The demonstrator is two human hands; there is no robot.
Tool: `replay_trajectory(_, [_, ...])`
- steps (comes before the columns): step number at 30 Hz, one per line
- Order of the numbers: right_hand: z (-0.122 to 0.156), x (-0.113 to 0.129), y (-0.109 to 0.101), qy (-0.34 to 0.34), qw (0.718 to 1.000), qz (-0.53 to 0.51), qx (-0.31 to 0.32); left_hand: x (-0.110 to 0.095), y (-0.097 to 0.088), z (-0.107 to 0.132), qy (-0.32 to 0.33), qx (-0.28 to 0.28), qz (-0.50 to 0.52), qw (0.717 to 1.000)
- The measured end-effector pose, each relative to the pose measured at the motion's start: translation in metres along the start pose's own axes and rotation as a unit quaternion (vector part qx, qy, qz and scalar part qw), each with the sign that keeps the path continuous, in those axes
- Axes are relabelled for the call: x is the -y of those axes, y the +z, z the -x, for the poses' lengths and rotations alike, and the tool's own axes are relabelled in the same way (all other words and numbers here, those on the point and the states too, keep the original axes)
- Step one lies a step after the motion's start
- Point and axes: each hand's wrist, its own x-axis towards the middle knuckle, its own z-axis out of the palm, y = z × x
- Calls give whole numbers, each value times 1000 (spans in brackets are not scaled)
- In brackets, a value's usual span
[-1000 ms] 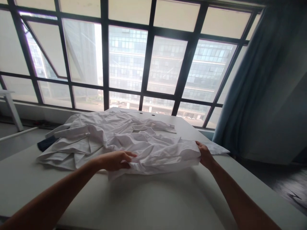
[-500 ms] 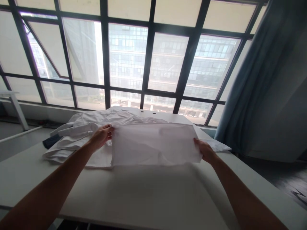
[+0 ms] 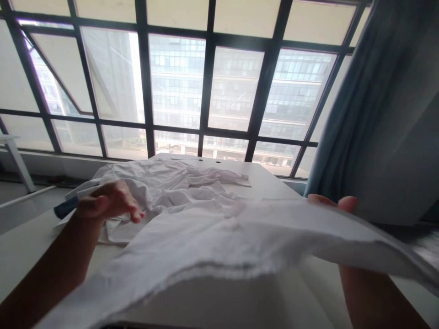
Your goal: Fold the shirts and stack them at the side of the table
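A large white cloth (image 3: 222, 237) is lifted off the white table (image 3: 270, 185) and stretches across the view from lower left to far right, blurred by motion. My right hand (image 3: 334, 201) grips its far right edge, with fingertips showing over the top and the rest of the hand hidden beneath. My left hand (image 3: 109, 201) hovers above the cloth's left part with its fingers loosely curled and nothing in them. Behind it lies a crumpled heap of white garments (image 3: 171, 180).
A dark blue item (image 3: 64, 209) pokes out under the heap's left side. Behind the table is a big window with dark frames (image 3: 206, 91), and a blue curtain (image 3: 377, 114) hangs at the right. A white table leg (image 3: 17, 160) stands at far left.
The cloth, held flat and taut between both hands, has been swung up and toward me. My left hand has let go and moved left, and my right hand has shifted right with its edge.
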Motion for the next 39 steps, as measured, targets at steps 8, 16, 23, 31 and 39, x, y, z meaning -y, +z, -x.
replay_trajectory(8, [-9, 47, 56, 67, 923, -150, 347, 55, 96, -41, -6, 216, -342, 914])
replay_trajectory(16, [9, 58, 120, -44, 913, 63, 402, 102, 109, -35, 14, 330, -497, 802])
replay_trajectory(23, [31, 117, 173, -89, 907, 256, 322, 81, 142, -47, 13, 277, -561, 780])
replay_trajectory(31, [30, 149, 205, 60, 831, 287, 472, 99, 184, -76, -53, 214, -637, 739])
replay_trajectory(39, [28, 153, 200, 154, 799, 263, 519, 109, 185, -78, -147, 207, -532, 807])
